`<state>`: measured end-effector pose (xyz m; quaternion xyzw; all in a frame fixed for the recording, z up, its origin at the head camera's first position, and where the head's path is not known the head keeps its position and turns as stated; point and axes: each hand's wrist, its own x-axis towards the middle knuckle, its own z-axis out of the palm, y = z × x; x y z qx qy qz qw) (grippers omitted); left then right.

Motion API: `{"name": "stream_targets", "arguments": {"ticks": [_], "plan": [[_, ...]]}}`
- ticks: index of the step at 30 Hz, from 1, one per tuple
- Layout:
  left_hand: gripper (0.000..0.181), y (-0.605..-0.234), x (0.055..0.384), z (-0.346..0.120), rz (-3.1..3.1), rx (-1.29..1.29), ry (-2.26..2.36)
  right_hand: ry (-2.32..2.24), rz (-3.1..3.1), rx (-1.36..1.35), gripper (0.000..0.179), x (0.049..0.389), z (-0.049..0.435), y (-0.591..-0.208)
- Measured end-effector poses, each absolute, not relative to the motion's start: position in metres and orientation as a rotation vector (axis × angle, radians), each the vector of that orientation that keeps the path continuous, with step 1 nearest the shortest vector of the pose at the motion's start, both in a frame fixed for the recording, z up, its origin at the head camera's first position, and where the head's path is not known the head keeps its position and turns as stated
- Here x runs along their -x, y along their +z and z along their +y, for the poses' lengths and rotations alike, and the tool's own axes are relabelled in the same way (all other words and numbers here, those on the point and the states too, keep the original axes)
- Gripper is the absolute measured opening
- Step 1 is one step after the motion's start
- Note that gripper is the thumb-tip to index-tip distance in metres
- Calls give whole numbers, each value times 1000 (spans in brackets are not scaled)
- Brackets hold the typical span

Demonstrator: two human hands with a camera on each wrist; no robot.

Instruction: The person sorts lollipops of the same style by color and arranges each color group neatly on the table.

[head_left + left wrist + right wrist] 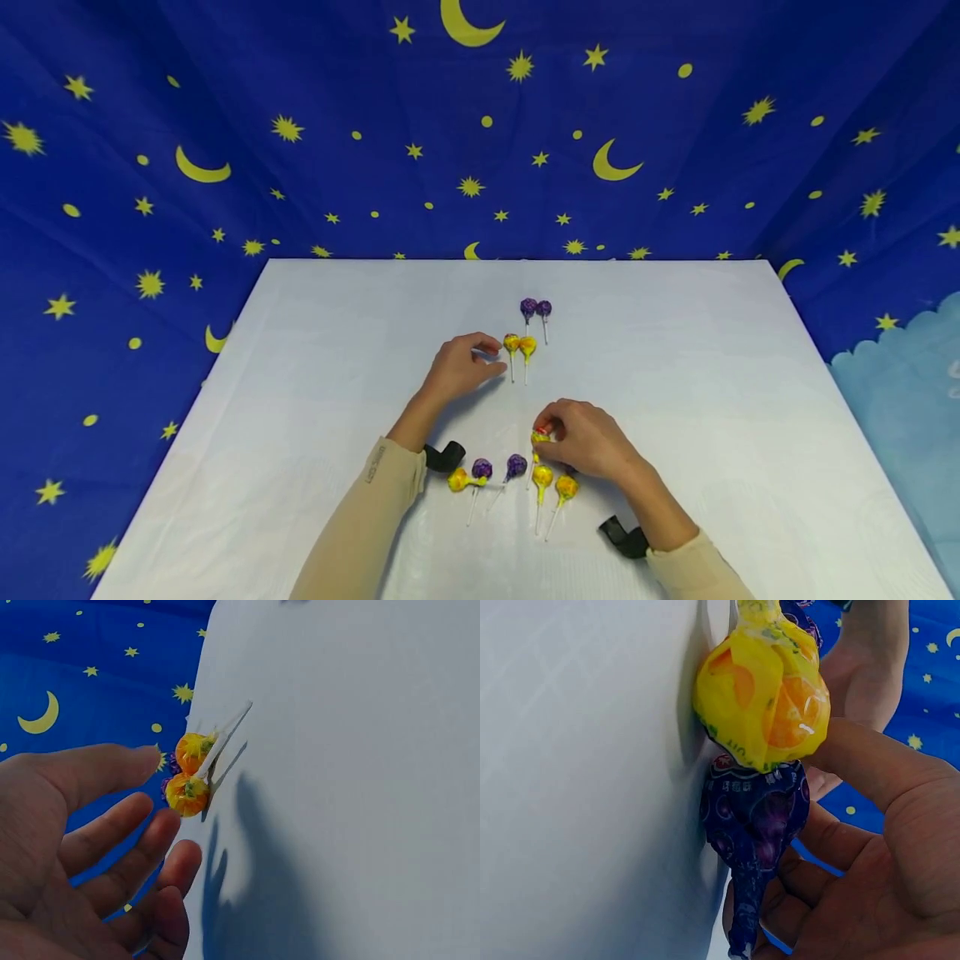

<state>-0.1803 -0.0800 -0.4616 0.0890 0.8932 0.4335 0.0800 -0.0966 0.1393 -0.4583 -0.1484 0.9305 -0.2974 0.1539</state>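
My left hand (467, 367) is over the table with fingers loosely bent, holding nothing. Its fingertips are close to the left of two yellow lollipops (528, 346) lying side by side, sticks toward me. Nearer to me, my right hand (592, 437) pinches another yellow lollipop (539, 437) by its head between thumb and fingers. Just below that hand lie two more yellow lollipops, one (542, 477) beside the other (566, 487). A purple lollipop (757, 814), mostly hidden under the hand in the head view, shows large in the right wrist view.
Two purple lollipops (528, 308) lie farther back. Left of my right hand are two more purple lollipops (516, 467) and a yellow lollipop (458, 480) lying sideways. A white cover (675, 350) spreads over the table; blue star-patterned cloth (337, 83) hangs around it.
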Motion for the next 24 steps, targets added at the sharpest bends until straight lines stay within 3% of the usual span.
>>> {"name": "stream_targets", "arguments": {"ticks": [7,24], "plan": [[32,-468,168,-92,2606,-426,1301,-857,2655,396,19,96,138,-457],[35,-465,139,-106,2595,-534,1250,-845,2699,448,21,94,139,-459]]}}
